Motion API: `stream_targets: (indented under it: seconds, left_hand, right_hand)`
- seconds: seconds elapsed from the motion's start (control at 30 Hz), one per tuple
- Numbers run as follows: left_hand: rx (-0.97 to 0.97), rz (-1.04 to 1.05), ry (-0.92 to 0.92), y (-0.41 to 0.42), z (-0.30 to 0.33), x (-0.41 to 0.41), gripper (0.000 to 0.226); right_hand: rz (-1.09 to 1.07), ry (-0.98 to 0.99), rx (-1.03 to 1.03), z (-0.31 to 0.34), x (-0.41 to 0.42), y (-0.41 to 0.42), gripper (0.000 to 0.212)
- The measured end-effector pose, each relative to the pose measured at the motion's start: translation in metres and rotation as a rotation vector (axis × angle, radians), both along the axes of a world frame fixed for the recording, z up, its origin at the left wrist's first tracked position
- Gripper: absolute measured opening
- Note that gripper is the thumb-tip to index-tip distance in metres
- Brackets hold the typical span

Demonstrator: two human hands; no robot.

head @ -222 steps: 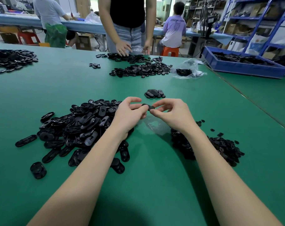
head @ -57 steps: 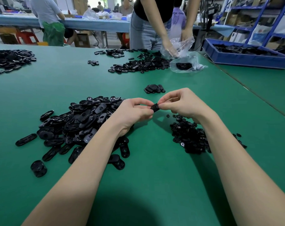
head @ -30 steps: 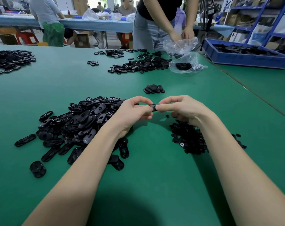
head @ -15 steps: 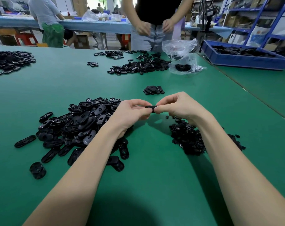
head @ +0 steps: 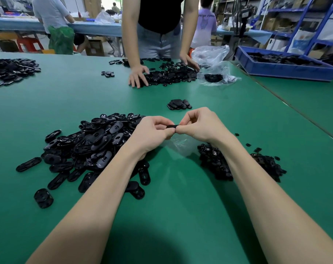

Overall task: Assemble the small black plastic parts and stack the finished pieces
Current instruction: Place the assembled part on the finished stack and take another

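My left hand (head: pixel 152 134) and my right hand (head: pixel 198 124) meet above the green table (head: pixel 180 197) and together pinch one small black plastic part (head: pixel 172 126), held flat and edge-on between the fingertips. A large heap of black oblong shells (head: pixel 89 147) lies under and left of my left forearm. A heap of smaller black pieces (head: pixel 218 162) lies under my right wrist. A small stack of finished pieces (head: pixel 179 104) sits just beyond my hands.
A person in a black top stands across the table with both hands on another spread of black parts (head: pixel 167 75), next to a clear plastic bag (head: pixel 213 69). A blue bin (head: pixel 283 63) of parts stands at far right. Another pile (head: pixel 9 69) lies far left.
My hands have stayed together on the part with small shifts of the fingers. The person opposite has put down the bag and lowered both hands onto the far pile.
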State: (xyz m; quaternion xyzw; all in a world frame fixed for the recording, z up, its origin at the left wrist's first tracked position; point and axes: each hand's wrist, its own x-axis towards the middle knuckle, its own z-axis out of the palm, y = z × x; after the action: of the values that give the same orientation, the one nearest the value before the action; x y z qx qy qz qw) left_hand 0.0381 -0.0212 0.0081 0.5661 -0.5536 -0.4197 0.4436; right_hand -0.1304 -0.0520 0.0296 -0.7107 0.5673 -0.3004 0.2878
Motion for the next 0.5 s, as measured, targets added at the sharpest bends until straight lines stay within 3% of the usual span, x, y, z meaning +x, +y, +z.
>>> stream_targets:
  seconds: [0.1,0.27,0.4,0.5]
  left_hand:
    - [-0.001,0.035,0.069,-0.001,0.0,0.005,0.011]
    - [0.013,0.115,0.138,-0.005,-0.002,0.004,0.013]
    - [-0.013,0.142,0.169,-0.008,-0.005,0.002,0.016]
    - [-0.027,0.157,0.069,-0.008,-0.006,0.001,0.014]
  right_hand:
    - [0.07,-0.001,-0.085,0.003,-0.002,0.002,0.01]
    - [0.098,0.149,-0.242,0.0,-0.004,0.001,0.019]
    - [0.036,0.086,-0.195,-0.008,-0.01,-0.005,0.013]
    - [-0.12,-0.014,-0.138,-0.014,-0.017,-0.018,0.011]
